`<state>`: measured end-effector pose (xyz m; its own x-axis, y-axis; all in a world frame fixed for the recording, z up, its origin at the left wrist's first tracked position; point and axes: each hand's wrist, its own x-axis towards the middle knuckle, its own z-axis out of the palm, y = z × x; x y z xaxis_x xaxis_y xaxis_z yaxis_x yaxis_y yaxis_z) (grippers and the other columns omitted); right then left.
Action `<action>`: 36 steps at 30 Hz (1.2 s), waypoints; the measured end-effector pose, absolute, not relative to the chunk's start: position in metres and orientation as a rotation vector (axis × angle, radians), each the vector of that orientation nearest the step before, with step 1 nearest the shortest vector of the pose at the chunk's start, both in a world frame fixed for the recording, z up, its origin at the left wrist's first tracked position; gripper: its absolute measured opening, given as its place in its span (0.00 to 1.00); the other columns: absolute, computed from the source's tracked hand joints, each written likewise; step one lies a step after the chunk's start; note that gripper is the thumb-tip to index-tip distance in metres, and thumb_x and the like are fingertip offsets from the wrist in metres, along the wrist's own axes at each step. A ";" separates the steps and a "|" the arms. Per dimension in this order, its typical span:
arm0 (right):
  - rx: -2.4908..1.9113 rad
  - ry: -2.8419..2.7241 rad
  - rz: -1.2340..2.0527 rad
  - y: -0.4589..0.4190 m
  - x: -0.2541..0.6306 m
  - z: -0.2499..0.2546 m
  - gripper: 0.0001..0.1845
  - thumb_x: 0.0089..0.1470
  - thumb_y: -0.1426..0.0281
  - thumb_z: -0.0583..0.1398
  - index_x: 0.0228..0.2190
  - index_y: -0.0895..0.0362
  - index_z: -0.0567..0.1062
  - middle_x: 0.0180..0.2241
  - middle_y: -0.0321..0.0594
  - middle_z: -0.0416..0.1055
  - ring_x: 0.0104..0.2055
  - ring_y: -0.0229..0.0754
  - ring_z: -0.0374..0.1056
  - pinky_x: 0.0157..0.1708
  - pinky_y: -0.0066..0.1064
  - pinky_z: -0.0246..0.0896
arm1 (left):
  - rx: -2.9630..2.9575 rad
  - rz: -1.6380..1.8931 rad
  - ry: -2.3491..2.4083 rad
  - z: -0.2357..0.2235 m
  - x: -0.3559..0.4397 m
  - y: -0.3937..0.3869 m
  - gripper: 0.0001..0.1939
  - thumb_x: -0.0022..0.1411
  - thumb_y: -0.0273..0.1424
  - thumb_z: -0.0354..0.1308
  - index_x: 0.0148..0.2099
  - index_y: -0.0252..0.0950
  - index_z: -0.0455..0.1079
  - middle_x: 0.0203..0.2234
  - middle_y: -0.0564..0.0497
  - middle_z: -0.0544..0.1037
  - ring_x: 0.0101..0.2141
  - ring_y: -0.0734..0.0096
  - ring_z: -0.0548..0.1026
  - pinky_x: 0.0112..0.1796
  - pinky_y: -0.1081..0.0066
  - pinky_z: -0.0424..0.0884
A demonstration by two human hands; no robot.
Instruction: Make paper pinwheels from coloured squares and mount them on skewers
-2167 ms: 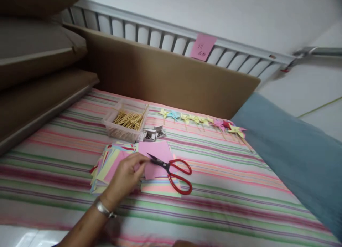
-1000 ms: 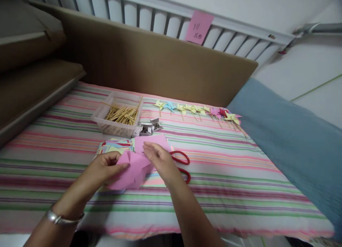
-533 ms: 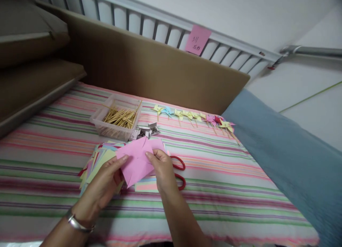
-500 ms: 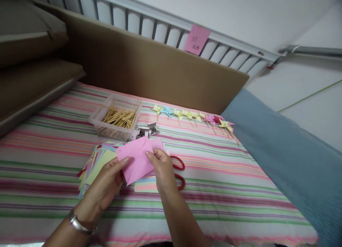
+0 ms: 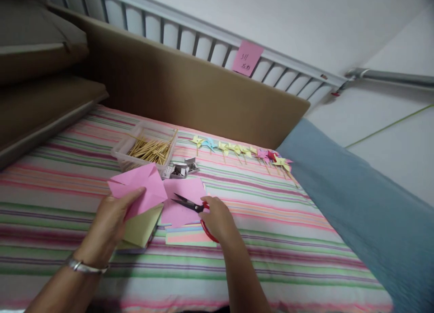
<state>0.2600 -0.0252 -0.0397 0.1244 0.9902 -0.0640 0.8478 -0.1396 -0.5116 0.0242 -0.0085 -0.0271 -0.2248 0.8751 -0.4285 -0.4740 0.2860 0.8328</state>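
My left hand (image 5: 107, 217) pinches a folded pink paper square (image 5: 139, 191) and holds it up over a stack of coloured paper sheets (image 5: 139, 231). My right hand (image 5: 219, 220) is closed round the red handles of the scissors (image 5: 193, 209), whose black blades point left across another pink sheet (image 5: 185, 204) lying flat on a second paper pile. A silver bracelet (image 5: 84, 266) circles my left wrist.
A clear tub of wooden sticks (image 5: 147, 149) stands behind the papers, with small open boxes of pins (image 5: 181, 168) beside it. A row of finished paper pinwheels (image 5: 244, 154) lies further back. A cardboard panel (image 5: 203, 96) backs the striped cloth (image 5: 288, 240); a blue cushion (image 5: 366, 213) lies right.
My right hand has let go of the pink paper and closed on the scissors' handles. My left hand has carried the folded paper up and to the left.
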 end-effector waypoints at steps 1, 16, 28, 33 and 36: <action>-2.052 -1.816 0.570 -0.028 0.261 -0.040 0.24 0.41 0.77 0.59 0.44 0.55 0.74 0.44 0.47 0.71 0.49 0.53 0.64 0.50 0.40 0.55 | 0.434 1.321 1.254 -0.026 0.024 -0.008 0.16 0.41 0.25 0.68 0.36 0.35 0.73 0.25 0.55 0.80 0.24 0.68 0.77 0.24 0.74 0.72; -1.850 -2.169 0.470 -0.043 0.302 -0.071 0.38 0.39 0.81 0.53 0.56 0.58 0.62 0.48 0.47 0.66 0.53 0.48 0.60 0.54 0.38 0.54 | 0.432 1.238 0.959 -0.013 0.024 -0.002 0.20 0.41 0.26 0.68 0.40 0.27 0.73 0.23 0.44 0.81 0.22 0.58 0.78 0.25 0.66 0.74; -1.484 -1.179 0.768 -0.056 0.333 -0.050 0.35 0.44 0.65 0.61 0.54 0.53 0.58 0.48 0.44 0.65 0.42 0.44 0.66 0.37 0.33 0.63 | 0.633 1.212 0.920 -0.004 0.028 0.004 0.24 0.43 0.29 0.68 0.45 0.30 0.72 0.33 0.42 0.81 0.30 0.59 0.78 0.31 0.67 0.74; -0.996 -1.019 1.401 -0.074 0.284 -0.030 0.21 0.48 0.59 0.59 0.43 0.54 0.64 0.22 0.31 0.62 0.15 0.30 0.52 0.14 0.23 0.47 | 0.686 1.154 0.988 -0.003 0.031 0.003 0.25 0.41 0.31 0.69 0.44 0.29 0.72 0.33 0.41 0.81 0.32 0.57 0.78 0.31 0.66 0.74; -1.092 -1.264 1.538 -0.090 0.257 -0.027 0.19 0.48 0.63 0.59 0.42 0.55 0.64 0.22 0.32 0.65 0.16 0.31 0.55 0.15 0.23 0.49 | 0.693 1.114 1.004 -0.003 0.025 0.002 0.25 0.40 0.31 0.69 0.43 0.28 0.72 0.29 0.42 0.81 0.30 0.56 0.78 0.31 0.65 0.74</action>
